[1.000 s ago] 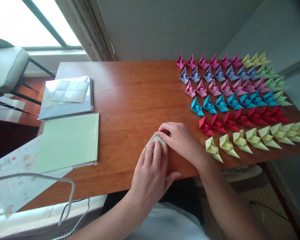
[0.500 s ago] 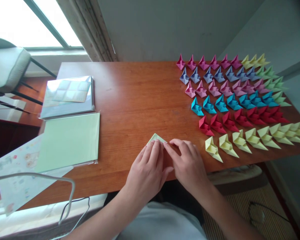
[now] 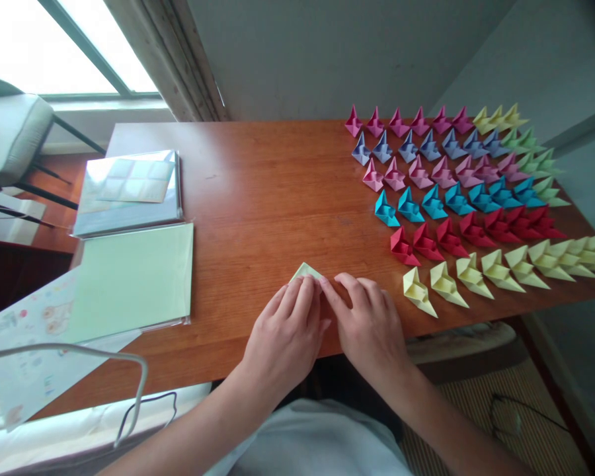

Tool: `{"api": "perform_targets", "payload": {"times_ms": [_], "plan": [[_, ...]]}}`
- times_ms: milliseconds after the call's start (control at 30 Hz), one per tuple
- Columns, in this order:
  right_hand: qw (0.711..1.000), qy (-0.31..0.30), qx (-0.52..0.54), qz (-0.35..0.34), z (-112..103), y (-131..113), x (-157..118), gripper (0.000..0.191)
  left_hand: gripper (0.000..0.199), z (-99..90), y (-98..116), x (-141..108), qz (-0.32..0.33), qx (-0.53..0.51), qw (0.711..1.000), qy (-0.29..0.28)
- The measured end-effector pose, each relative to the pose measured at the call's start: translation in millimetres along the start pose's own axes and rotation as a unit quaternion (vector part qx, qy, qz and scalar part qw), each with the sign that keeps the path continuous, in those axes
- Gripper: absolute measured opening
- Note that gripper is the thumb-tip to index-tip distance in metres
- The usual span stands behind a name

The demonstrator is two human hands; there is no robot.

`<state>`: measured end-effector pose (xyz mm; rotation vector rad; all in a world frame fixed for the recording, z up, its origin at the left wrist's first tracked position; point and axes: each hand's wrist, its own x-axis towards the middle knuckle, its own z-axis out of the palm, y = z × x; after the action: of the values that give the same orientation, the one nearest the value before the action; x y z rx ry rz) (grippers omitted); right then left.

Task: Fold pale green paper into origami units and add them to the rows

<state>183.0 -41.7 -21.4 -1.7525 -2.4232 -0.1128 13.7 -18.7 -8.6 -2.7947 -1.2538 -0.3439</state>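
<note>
A small pale green folded paper [image 3: 305,270] lies on the wooden table near its front edge, one pointed corner facing away from me. My left hand [image 3: 286,327] covers most of it, its fingers pressed together on the paper. My right hand [image 3: 369,324] is closed in beside it, with the index fingertip at the paper's right edge and the other fingers curled. The paper's lower part is hidden under my hands. To the right, a row of pale yellow folded paper pieces [image 3: 416,292] begins close to my right hand.
More rows of folded pieces stand behind: red [image 3: 401,246], blue [image 3: 387,209], pink [image 3: 373,175], purple [image 3: 361,151] and magenta [image 3: 353,122]. At left lie a light green paper pack [image 3: 133,281], a wrapped pack [image 3: 92,198] and a printed sheet [image 3: 24,377]. A grey cable-like arm [image 3: 141,383] curves at lower left.
The whole view has shifted slightly, moving things a little to the left. My left thumb has drawn in closer to the fingers. Both hands stay at the folded paper.
</note>
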Motion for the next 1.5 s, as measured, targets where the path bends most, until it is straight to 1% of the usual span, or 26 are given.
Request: {"api": "perform_targets", "payload": {"times_ms": [133, 333, 500, 733, 1033, 1200, 1300, 1400, 1500], "plan": [[1.0, -0.001, -0.008, 0.006, -3, -2, 1, 0.047, 0.04, -1.5, -9, -3, 0.021, 0.001, 1.0, -0.006], [1.0, -0.001, -0.009, 0.011, -3, -2, 1, 0.047, 0.04, -7.2, -24, -14, 0.027, 0.021, 0.999, -0.011], [1.0, -0.003, -0.003, 0.012, -5, -2, 2, 0.046, 0.042, -8.8, -28, -24, 0.004, 0.049, 0.999, -0.008], [1.0, -0.013, 0.007, 0.015, -6, -3, 2, 0.048, 0.046, -14.3, -33, -32, -0.017, 0.049, 0.998, -0.028], [1.0, -0.013, 0.014, 0.018, -6, -3, 2, 0.047, 0.051, -11.0, -33, -37, -0.056, -0.008, 0.998, -0.034], [0.999, -0.013, 0.021, 0.021, -6, -2, 2, 0.049, 0.046, -12.3, -40, -38, -0.084, -0.07, 0.993, -0.045], [0.999, -0.013, 0.027, 0.023, -6, -2, 2, 0.05, 0.046, -13.4, -42, -39, -0.101, -0.089, 0.989, -0.055], [0.999, -0.011, 0.033, 0.024, -7, -2, 2, 0.05, 0.051, -13.1, -42, -42, -0.1, -0.089, 0.989, -0.065], [0.999, -0.009, 0.033, 0.025, -7, -2, 3, 0.05, 0.053, -11.8, -41, -45, -0.089, -0.09, 0.99, -0.064]]}}
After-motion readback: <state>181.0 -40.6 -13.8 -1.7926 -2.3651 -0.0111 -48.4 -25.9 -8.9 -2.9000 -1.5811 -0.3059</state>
